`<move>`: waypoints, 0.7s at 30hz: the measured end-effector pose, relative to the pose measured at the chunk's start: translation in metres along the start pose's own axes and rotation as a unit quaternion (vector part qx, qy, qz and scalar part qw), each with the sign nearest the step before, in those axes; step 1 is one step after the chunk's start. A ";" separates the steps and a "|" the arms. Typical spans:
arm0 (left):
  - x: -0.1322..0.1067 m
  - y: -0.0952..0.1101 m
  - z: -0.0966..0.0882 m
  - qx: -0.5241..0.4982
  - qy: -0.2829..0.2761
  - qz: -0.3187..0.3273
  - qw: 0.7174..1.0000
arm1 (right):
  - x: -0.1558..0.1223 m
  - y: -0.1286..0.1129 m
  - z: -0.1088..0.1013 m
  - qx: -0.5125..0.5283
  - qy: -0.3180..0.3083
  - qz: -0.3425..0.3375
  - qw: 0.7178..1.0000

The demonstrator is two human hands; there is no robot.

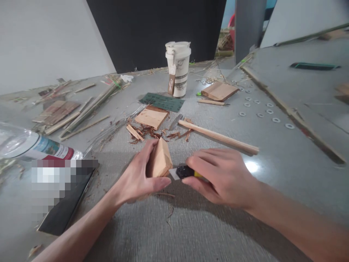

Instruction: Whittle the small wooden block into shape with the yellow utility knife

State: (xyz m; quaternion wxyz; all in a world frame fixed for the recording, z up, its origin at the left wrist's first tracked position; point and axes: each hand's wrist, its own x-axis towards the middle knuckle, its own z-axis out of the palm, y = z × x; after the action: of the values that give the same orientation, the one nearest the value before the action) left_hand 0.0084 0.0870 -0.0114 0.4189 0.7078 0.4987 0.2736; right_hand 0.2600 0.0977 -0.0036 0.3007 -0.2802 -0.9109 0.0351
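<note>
My left hand (pixel 139 171) grips a small pale wood block (pixel 160 158), tilted up on the work surface with one corner pointing away from me. In my right hand (pixel 218 174) is a black and yellow utility knife (pixel 185 171), its blade pointing left at the block's lower right edge. Whether the blade touches the wood I cannot tell. Just beyond the block lie brown wood shavings (pixel 148 131) and another flat wood piece (pixel 152 117). A wooden-handled tool (pixel 218 136) with a grey blade rests behind my right hand.
A white lidded cup (pixel 178 71) stands at the back, behind a green sheet (pixel 163 102). Several metal washers (pixel 269 111) and a long wood strip (pixel 294 116) lie to the right. On the left are a plastic bottle (pixel 35 143), a black flat object (pixel 65 203) and wood sticks (pixel 89 109).
</note>
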 end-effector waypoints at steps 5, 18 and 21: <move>0.000 0.001 0.001 -0.003 0.001 -0.008 1.000 | -0.001 -0.003 0.000 0.000 -0.011 -0.003 1.000; 0.000 0.002 0.001 -0.006 -0.018 -0.014 1.000 | 0.001 -0.008 -0.002 -0.020 -0.005 -0.027 0.999; -0.002 0.005 0.002 0.003 -0.022 -0.011 1.000 | 0.001 -0.007 -0.002 -0.036 0.001 -0.037 0.999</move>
State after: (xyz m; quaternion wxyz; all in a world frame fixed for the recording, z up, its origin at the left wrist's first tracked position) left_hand 0.0112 0.0834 -0.0082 0.4302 0.7094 0.4982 0.2520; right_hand 0.2570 0.0916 0.0001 0.2924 -0.2565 -0.9212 -0.0091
